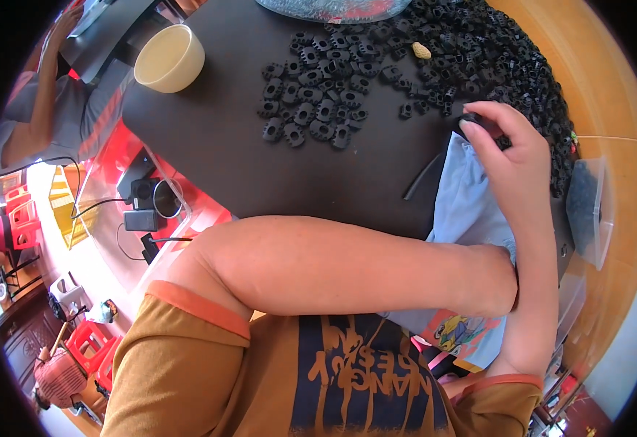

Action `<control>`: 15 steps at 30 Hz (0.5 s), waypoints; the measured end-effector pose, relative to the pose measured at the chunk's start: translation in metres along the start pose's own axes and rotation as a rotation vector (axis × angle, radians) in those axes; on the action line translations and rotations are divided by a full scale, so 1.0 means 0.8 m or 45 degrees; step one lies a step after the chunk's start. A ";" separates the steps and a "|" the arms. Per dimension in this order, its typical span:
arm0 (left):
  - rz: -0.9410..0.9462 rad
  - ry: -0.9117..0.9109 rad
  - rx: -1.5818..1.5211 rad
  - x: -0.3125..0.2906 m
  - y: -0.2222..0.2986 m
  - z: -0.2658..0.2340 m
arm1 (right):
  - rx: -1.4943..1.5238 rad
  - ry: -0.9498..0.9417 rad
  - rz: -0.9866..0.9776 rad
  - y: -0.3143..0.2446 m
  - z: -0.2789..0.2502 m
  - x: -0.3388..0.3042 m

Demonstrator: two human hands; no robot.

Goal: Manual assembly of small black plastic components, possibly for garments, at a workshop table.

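Observation:
My right hand [504, 146] reaches over the black mat [224, 146], with its fingertips pinched on a small black plastic part [471, 119] at the edge of a big heap of the same parts [508, 51]. A smaller group of several black parts [311, 102] lies spread flat at the mat's middle. My left arm [347, 266] lies across my body toward the right forearm. Its hand is hidden from view.
A cream bowl [169, 58] stands at the mat's far left corner. A clear plastic bag [333, 7] lies at the far edge and a small beige lump [422, 49] sits among the parts. A light blue cloth [471, 197] lies under my right wrist. A clear box [586, 207] of dark parts is on the right. Another person [42, 109] sits on the left.

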State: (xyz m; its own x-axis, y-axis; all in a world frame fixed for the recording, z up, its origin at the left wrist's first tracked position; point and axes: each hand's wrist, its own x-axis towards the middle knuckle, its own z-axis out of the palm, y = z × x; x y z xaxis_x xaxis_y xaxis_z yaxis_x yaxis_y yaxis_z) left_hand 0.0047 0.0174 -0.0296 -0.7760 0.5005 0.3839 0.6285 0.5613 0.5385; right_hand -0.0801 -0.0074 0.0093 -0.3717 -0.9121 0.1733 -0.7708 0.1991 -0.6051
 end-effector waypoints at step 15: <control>-0.105 -0.071 0.181 0.000 -0.013 -0.022 | 0.536 0.373 0.204 -0.003 -0.072 -0.157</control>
State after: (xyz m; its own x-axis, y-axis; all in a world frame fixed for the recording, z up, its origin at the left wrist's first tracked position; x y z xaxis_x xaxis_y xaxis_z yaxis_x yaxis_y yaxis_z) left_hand -0.0026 -0.0005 -0.0220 -0.8233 0.4828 0.2985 0.5674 0.6873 0.4535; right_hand -0.0611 0.1274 0.0339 -0.6431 -0.7316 0.2264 -0.4408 0.1119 -0.8906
